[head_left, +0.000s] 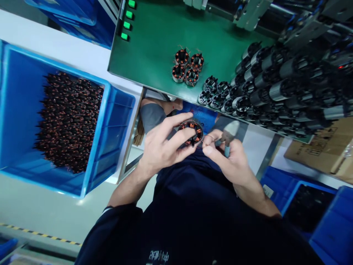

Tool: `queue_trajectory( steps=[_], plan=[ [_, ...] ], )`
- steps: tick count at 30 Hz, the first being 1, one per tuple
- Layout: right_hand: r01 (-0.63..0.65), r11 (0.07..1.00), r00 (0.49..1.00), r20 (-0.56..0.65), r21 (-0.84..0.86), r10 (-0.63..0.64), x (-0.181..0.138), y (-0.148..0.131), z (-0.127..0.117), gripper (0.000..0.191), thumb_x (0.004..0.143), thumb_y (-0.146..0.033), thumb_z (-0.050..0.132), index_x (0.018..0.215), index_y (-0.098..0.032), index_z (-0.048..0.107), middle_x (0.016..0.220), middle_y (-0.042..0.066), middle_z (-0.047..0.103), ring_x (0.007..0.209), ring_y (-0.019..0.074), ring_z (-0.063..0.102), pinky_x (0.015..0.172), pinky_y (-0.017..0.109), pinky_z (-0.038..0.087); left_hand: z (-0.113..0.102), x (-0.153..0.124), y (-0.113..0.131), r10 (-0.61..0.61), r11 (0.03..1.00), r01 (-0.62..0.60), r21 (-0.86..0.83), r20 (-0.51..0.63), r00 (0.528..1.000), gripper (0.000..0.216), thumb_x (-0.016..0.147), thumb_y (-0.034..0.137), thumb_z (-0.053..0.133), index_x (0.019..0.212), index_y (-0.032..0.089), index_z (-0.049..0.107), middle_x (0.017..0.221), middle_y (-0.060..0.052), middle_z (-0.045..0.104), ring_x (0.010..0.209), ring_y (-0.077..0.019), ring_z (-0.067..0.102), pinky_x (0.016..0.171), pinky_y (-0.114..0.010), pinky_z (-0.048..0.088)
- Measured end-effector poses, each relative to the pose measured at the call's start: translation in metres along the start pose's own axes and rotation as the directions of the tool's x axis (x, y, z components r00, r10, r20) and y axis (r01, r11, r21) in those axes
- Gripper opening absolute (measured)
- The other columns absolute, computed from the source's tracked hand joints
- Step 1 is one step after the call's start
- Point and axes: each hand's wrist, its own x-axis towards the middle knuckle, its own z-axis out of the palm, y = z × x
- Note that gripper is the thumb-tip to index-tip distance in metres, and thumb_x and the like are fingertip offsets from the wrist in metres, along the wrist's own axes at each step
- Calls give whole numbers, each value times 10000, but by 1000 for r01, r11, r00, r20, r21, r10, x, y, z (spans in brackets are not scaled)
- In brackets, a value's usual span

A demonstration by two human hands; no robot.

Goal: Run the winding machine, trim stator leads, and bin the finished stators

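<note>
My left hand (162, 145) is closed around a round motor stator (191, 132) with copper windings, held in front of my dark shirt. My right hand (230, 160) grips small cutting pliers (228, 134) with a blue handle, and its thumb and forefinger pinch a thin copper wire (207, 137) that comes off the stator. The pliers' jaws point up and to the right, just beside the stator.
A green work table (154, 44) carries a cluster of wound stators (187, 66), rows of bare black and silver stators (275, 84) and green buttons (127, 20). A blue bin (116, 121) full of wound stators stands at left. More blue bins (331, 228) and cardboard (325, 149) lie at right.
</note>
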Motion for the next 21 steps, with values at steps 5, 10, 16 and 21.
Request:
queue_trajectory(
  steps=[5,10,16,21],
  plan=[
    [-209,872,972,189,442,137,-4,1,-13,362,1065,-450,864,946,-215,616,704,-65,354,611,104,323,596,252,332,10,-8,-15,-151,985,151,-83,9,989,336,1043,624,822,968,300,773,1390,-69,842,1194,-319,832,996,-510,679],
    [-168,891,982,153,421,113,-6,8,-18,362,1066,-452,873,940,-225,620,703,-55,373,607,111,328,594,267,358,38,-17,14,-512,616,416,-669,61,857,530,1075,750,733,858,267,713,1025,-73,843,1082,-308,858,991,-521,710],
    [69,995,980,-183,-68,-80,-22,15,-22,186,1148,-406,759,1244,-247,763,817,-4,555,710,168,515,715,348,482,52,-15,35,-692,227,465,-856,194,695,452,1038,687,834,1034,235,814,1200,-69,874,822,-203,852,794,-360,738],
    [210,892,977,44,-401,-210,-37,14,-9,137,1112,-171,640,1207,-255,691,953,0,691,728,141,607,689,306,487,52,-14,27,-664,379,379,-844,37,747,374,1038,578,884,964,220,805,1306,-76,851,1059,-246,874,908,-363,749]
  ],
)
